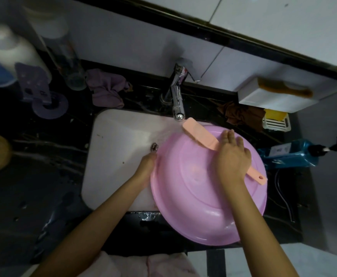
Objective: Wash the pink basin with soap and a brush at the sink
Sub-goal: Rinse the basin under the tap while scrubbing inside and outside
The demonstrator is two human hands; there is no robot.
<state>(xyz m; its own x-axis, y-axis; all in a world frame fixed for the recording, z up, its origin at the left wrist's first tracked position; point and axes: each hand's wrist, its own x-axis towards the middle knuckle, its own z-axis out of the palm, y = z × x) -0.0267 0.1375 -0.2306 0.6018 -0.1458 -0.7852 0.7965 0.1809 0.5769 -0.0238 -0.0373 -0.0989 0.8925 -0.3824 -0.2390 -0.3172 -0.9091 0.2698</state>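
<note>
Head view: left hand [146, 164] grips pink basin [193, 196], right hand [232, 156] brush [197, 132]; bottle label [279, 150] unreadable.

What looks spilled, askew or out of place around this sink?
Water droplets glisten on the black counter along the white rectangular sink's front edge, beside the round pink plastic basin: splashed out during washing, probably.

The left hand [146, 166] and right hand [232, 156] are bare, like the 2 arms [95, 222]. The clothes [143, 265] are light pink.

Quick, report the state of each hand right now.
Left hand: grips the pink basin by its rim.
Right hand: holds the brush against the basin.
</note>
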